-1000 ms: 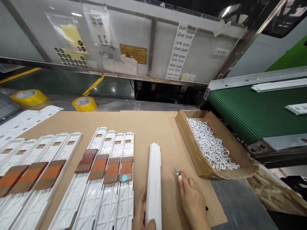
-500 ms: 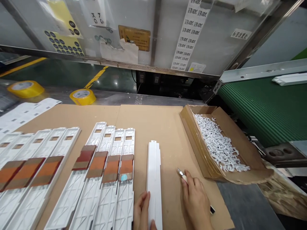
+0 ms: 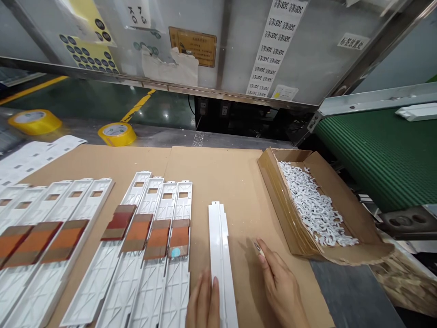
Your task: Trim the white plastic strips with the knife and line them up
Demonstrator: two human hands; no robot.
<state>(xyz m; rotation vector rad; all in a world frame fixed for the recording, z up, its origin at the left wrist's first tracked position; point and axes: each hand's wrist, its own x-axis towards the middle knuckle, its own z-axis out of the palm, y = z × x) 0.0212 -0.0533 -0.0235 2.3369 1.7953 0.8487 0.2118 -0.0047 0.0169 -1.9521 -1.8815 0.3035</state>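
The left hand has its fingers extended and close together, resting against the left side of a long, smooth white plastic strip; its thumb is out of sight, so whether it grips cannot be told. The right hand, apart from the strip, pinches a small pale-handled tool with a metal tip in its fingers. The strip lies on a tan cardboard sheet over the dark grey surface. The step in hand seems to be steadying this strip with the tool held ready; the next move would call for a firm left hand and a tip kept clear of it. To the left, four ribbed white plastic trays form a row, with brown-and-orange rectangular blocks across them. To the right stands an open brown cardboard box of small curved white pieces, a ridged green conveyor belt beyond it
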